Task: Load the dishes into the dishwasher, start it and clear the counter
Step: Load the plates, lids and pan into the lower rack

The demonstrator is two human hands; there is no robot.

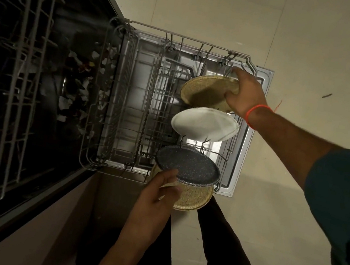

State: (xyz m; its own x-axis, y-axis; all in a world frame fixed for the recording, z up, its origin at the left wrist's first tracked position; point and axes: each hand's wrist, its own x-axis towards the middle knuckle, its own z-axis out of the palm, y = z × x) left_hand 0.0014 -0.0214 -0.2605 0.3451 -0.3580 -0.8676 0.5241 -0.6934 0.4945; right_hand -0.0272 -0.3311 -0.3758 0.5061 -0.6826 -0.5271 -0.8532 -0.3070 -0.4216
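Your right hand (245, 95) grips the rim of a tan plate (208, 90) over the pulled-out lower rack (141, 108) of the dishwasher. A white plate (205, 124) stands in the rack just beside it. Your left hand (156, 194) holds a stack: a dark speckled plate (188, 167) on another tan plate (193, 198).

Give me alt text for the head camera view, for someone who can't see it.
Seen from above, a person's right hand sets a tan speckled plate into the pulled-out lower dishwasher rack, beside a white plate already standing there. The left hand holds a dark speckled plate stacked on another tan plate.
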